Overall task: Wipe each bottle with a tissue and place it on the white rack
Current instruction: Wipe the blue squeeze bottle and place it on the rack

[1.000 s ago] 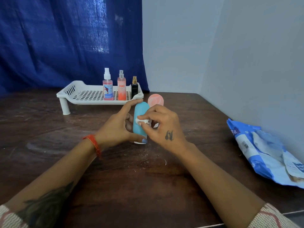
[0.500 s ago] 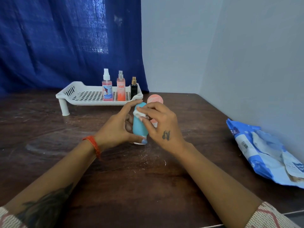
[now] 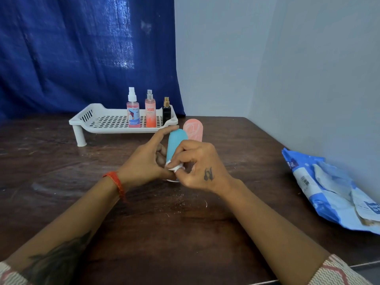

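Observation:
A light blue bottle stands cap-down on the brown table at centre. My left hand grips it from the left, forefinger up along its side. My right hand pinches a small white tissue wad against the bottle's lower part. Right behind it stands a pink bottle. The white rack sits further back on the left and carries three upright bottles: a pink spray bottle, an orange spray bottle and a small black bottle.
A blue and white tissue pack lies at the table's right edge against the grey wall. A blue curtain hangs behind the rack. White crumbs are scattered on the table in front of my hands.
My right hand has slid the tissue down the blue bottle, from near its top to its lower part. My left hand has kept its grip.

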A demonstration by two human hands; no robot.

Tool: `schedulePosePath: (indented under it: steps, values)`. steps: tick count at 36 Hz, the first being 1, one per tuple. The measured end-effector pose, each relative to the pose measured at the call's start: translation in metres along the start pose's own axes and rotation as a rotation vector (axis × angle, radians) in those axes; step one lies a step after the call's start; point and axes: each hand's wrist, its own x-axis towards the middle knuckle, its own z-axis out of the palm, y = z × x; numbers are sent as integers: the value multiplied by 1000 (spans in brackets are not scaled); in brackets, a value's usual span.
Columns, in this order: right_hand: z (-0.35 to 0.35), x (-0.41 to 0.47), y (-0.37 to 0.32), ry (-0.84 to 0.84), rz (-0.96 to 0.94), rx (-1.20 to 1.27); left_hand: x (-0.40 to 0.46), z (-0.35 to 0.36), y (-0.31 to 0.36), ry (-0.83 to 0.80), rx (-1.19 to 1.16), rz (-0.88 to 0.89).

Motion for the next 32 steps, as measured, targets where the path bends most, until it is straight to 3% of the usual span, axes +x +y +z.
schedulePosePath:
  steps: [4, 7, 11, 13, 17, 24, 32]
  values:
    - [3, -1, 1, 51, -45, -87, 0, -1, 1, 3, 13, -18]
    - [4, 3, 5, 184, -41, -152, 1, -1, 0, -12, -1, -33]
    - [3, 11, 13, 412, 68, -182, 1, 1, 1, 6, 27, -27]
    - [2, 13, 14, 447, 119, -166, 0, 1, 2, 8, 37, -28]
    - [3, 8, 15, 370, 90, -125, 0, 0, 1, 4, 23, -23]
    - [-3, -2, 12, 84, 33, 42, 1, -2, 0, -12, -11, -45]
    - [3, -5, 4, 38, -53, -97, 0, -2, 0, 19, 20, -15]
